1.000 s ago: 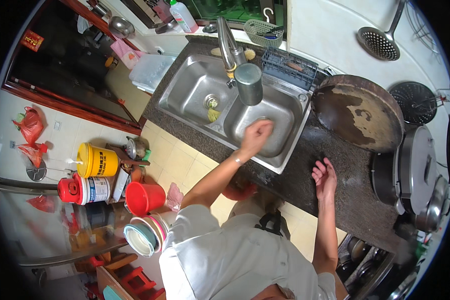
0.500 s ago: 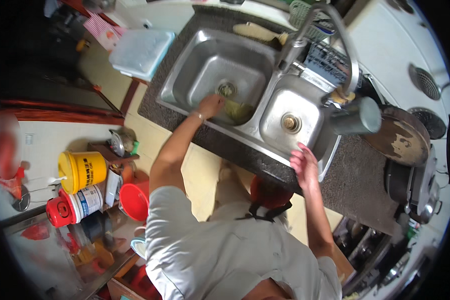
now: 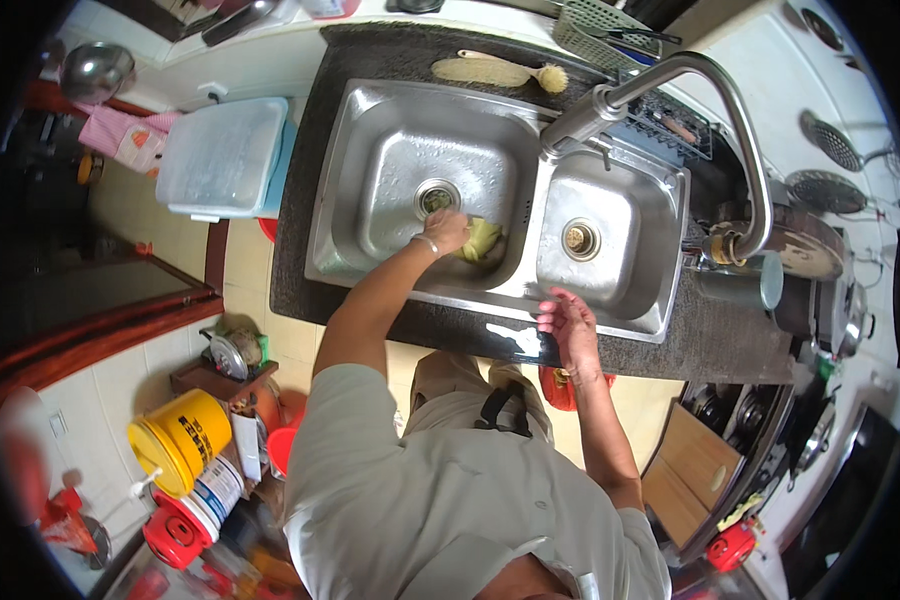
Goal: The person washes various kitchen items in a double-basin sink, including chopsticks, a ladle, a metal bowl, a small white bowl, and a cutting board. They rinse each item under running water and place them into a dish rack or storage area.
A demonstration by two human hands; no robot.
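Note:
My left hand (image 3: 448,232) reaches into the larger left sink basin (image 3: 385,150), just in front of its drain. Its fingers are closed on the edge of a crumpled yellow-green cloth (image 3: 482,240), which lies on the basin floor to the right of the hand. Green scraps sit in that drain (image 3: 437,198). Over the front rim of the smaller right basin (image 3: 620,215), my right hand (image 3: 570,322) hangs with fingers apart and nothing in it. A brass-coloured strainer (image 3: 580,240) shows in the right basin.
A tall faucet (image 3: 695,65) arches out to the right, beyond the right basin. Behind the sink lie a loofah (image 3: 480,71) and a brush (image 3: 550,77). At left stands a lidded clear box (image 3: 220,155); a yellow bucket (image 3: 180,440) is lower left. Pans (image 3: 795,240) stand at right.
The view has turned, so the sink sits straighter. Along the sink, my left hand has shifted right of its earlier place by the drain, and my right hand has moved left.

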